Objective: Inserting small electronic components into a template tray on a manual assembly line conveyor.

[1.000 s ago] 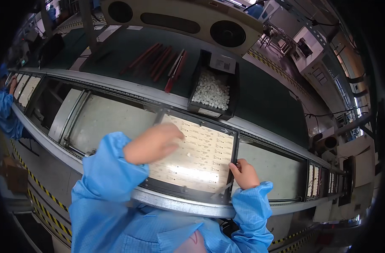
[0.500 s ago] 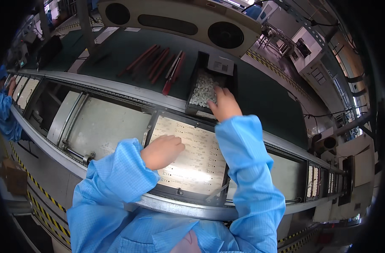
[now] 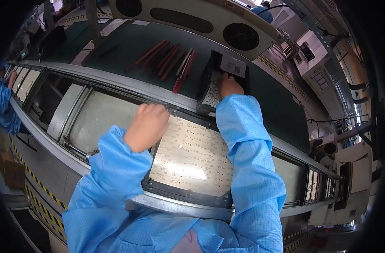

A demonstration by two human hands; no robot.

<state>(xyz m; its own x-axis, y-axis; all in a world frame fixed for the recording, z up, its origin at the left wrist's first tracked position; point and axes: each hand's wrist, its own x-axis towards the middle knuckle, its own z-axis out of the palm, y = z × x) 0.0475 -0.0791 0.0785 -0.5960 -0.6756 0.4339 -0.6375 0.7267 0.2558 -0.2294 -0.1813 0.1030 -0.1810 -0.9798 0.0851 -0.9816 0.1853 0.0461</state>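
Over the far left corner of a pale printed panel (image 3: 188,156), set in a dark frame (image 3: 186,195), is my left hand (image 3: 148,126). Its fingers are curled together, and whatever they hold is hidden. My right hand (image 3: 230,86) reaches down into a black bin (image 3: 206,110) of small white pieces (image 3: 212,95). Its fingers bend inward among the pieces; the fingertips are out of sight. The panel carries rows of small dark print, and bright glare covers its near part. A small pale piece appears to lie on its left half.
Several red-handled tools (image 3: 169,63) lie on the green bench top (image 3: 129,36) beyond the metal conveyor rail (image 3: 175,98). Behind them stands a beige housing with round fans (image 3: 241,36). Another person's blue sleeve (image 3: 2,97) shows at the far left beside more panels on the line.
My left hand has moved from above the panel's middle to its far left corner. My right hand has gone deeper into the bin. The whole view has shifted slightly.
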